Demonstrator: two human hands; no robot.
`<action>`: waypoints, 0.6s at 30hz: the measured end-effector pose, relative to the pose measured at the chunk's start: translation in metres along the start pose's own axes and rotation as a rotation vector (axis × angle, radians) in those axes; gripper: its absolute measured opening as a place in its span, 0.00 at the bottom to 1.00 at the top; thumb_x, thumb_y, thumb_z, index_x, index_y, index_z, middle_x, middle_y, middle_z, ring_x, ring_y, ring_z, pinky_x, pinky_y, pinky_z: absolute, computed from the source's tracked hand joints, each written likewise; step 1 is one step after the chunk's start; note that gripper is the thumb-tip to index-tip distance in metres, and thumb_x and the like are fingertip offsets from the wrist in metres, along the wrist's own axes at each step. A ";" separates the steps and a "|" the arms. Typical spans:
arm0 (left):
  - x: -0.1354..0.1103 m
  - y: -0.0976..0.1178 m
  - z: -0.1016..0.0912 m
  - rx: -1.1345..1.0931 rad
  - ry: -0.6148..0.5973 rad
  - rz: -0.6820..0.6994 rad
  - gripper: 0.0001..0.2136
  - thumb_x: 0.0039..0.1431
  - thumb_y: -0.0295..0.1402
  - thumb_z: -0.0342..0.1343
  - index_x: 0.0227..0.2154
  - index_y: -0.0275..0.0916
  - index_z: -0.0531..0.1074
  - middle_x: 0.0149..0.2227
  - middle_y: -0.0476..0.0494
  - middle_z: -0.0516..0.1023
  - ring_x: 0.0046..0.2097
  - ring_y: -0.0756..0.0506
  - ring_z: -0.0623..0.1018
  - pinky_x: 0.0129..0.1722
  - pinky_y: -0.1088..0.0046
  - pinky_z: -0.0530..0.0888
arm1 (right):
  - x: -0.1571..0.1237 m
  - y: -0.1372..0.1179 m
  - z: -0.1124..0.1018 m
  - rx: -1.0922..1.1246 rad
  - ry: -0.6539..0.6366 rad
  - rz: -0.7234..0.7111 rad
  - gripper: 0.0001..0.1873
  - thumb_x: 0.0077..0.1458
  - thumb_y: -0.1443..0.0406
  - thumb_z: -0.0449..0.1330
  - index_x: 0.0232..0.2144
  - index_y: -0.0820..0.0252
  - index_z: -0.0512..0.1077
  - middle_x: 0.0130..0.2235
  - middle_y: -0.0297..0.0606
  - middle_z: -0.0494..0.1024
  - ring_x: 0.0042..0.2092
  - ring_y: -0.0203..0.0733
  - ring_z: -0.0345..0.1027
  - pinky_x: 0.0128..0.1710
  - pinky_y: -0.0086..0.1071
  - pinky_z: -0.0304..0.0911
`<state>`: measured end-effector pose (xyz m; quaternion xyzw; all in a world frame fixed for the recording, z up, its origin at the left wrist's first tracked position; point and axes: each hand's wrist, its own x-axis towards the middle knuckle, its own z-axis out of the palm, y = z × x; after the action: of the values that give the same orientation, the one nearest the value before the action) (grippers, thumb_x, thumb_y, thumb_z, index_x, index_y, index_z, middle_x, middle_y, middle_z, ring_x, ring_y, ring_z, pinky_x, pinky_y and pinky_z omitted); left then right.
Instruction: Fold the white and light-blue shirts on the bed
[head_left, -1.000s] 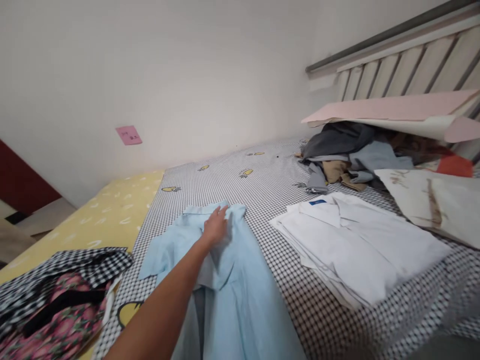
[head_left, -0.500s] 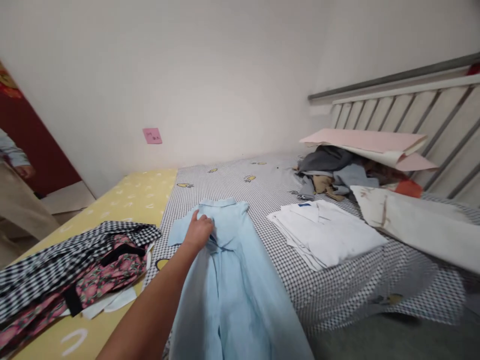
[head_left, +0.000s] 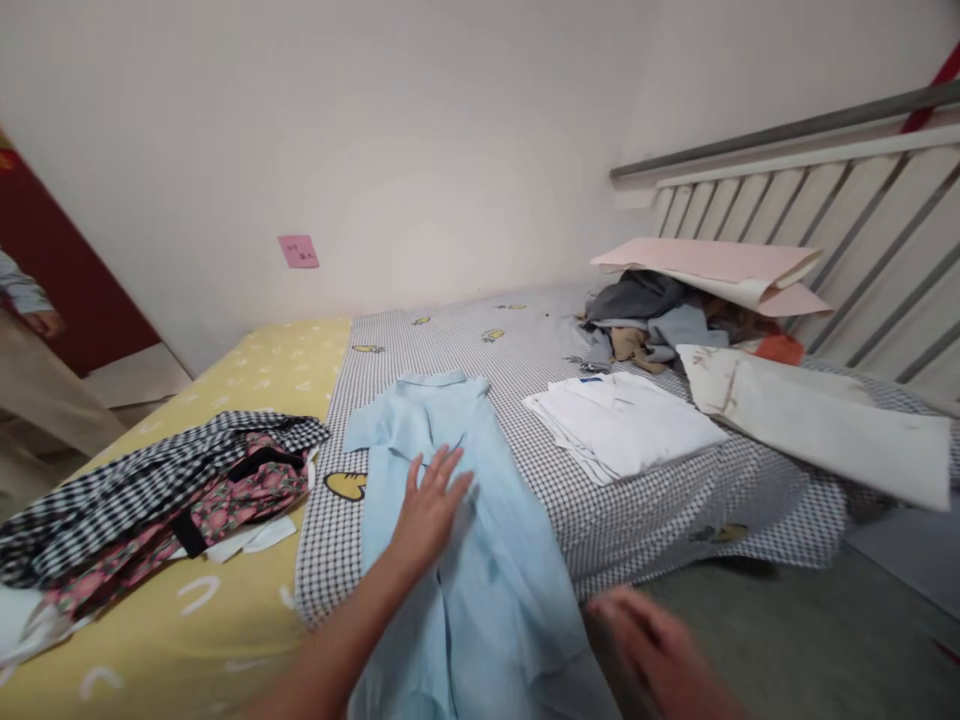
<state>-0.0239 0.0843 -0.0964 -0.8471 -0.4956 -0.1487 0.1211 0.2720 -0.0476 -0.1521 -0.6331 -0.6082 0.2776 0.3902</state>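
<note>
A light blue shirt point(head_left: 487, 560) lies lengthwise on the checked sheet, its collar toward the wall and its lower part running out of view at the bottom. My left hand point(head_left: 431, 505) rests on the upper front of the shirt, fingers spread, holding nothing. At the lower right my right hand point(head_left: 649, 640) is beside the shirt's right edge, over the bed's side. Motion smears its fingers, so whether it grips anything is unclear.
Folded white shirts point(head_left: 626, 420) lie to the right. Behind them is a clothes pile point(head_left: 645, 320) under pink card point(head_left: 712, 260), by a white radiator point(head_left: 825, 220). Checked and floral clothes point(head_left: 225, 490) lie on the yellow sheet point(head_left: 292, 370). A person point(head_left: 37, 350) stands far left.
My left hand has moved from near the collar down and right onto the shirt's chest, its fingers now spread. My right hand has come into view at the lower right.
</note>
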 end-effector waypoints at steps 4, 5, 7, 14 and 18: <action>-0.062 0.061 0.032 -0.213 0.104 0.046 0.29 0.58 0.15 0.47 0.58 0.50 0.69 0.71 0.43 0.60 0.73 0.39 0.54 0.69 0.43 0.54 | 0.041 0.027 0.011 0.430 0.095 0.300 0.30 0.42 0.38 0.63 0.36 0.55 0.77 0.38 0.41 0.81 0.44 0.50 0.73 0.45 0.38 0.69; -0.073 0.073 0.040 -0.267 0.124 -0.001 0.28 0.59 0.16 0.47 0.57 0.50 0.69 0.70 0.42 0.61 0.72 0.39 0.56 0.67 0.43 0.57 | 0.045 0.033 0.018 0.490 0.076 0.359 0.33 0.36 0.38 0.66 0.36 0.55 0.76 0.44 0.44 0.81 0.50 0.53 0.72 0.49 0.40 0.67; -0.090 0.094 0.053 -0.385 0.143 -0.141 0.24 0.62 0.19 0.48 0.56 0.49 0.70 0.67 0.39 0.64 0.69 0.38 0.63 0.64 0.44 0.65 | 0.047 0.042 0.036 0.559 -0.037 0.455 0.36 0.32 0.37 0.67 0.38 0.55 0.76 0.46 0.45 0.81 0.52 0.55 0.72 0.50 0.44 0.67; -0.116 0.130 0.053 -0.651 -0.223 -0.351 0.37 0.61 0.21 0.52 0.69 0.55 0.50 0.54 0.42 0.69 0.50 0.44 0.77 0.51 0.63 0.76 | 0.028 0.023 0.050 0.912 -0.251 0.581 0.31 0.35 0.50 0.75 0.40 0.54 0.71 0.31 0.33 0.82 0.33 0.48 0.76 0.35 0.38 0.69; -0.114 0.135 0.046 -0.452 -0.315 -0.287 0.30 0.62 0.20 0.46 0.64 0.54 0.62 0.51 0.44 0.73 0.47 0.43 0.77 0.49 0.64 0.74 | 0.023 0.021 0.041 0.777 -0.308 0.496 0.32 0.43 0.48 0.69 0.48 0.52 0.69 0.31 0.34 0.82 0.34 0.50 0.77 0.34 0.39 0.70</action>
<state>0.0472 -0.0557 -0.1896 -0.7865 -0.5773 -0.1376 -0.1711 0.2519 -0.0175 -0.1891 -0.5180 -0.3410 0.6591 0.4254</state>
